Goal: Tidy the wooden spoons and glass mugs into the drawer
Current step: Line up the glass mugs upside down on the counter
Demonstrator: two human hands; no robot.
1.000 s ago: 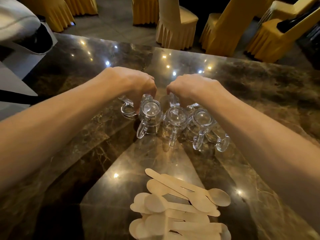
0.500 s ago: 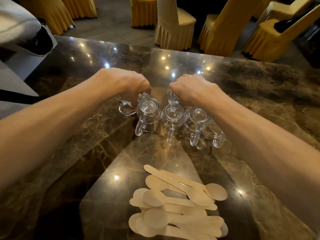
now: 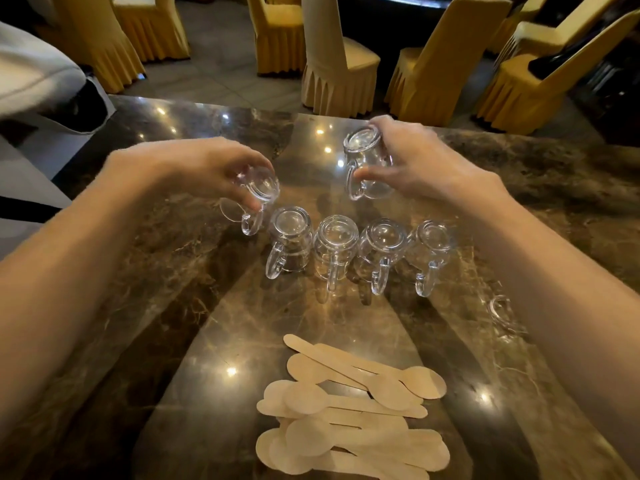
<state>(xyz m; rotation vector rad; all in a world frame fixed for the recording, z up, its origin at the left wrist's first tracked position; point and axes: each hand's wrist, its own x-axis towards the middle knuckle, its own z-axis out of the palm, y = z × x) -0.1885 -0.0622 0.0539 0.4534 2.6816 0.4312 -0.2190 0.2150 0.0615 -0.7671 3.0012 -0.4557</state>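
One fragile, slippery glass mug [image 3: 258, 188] is gripped around its body by the left hand [image 3: 207, 168], another [image 3: 367, 161] by the right hand [image 3: 415, 164], toward the table's [image 3: 554, 188] far edge.

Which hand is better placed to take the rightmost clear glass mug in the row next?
Neither is free: left hand and right hand each hold a mug. Once emptied, right; the rightmost clear glass mug stands nearer its forearm.

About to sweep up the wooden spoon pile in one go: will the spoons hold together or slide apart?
The wooden spoons look thin and flat, so probably light and stiff. They overlap loosely on the glossy marble table, so they will likely slide and fan apart.
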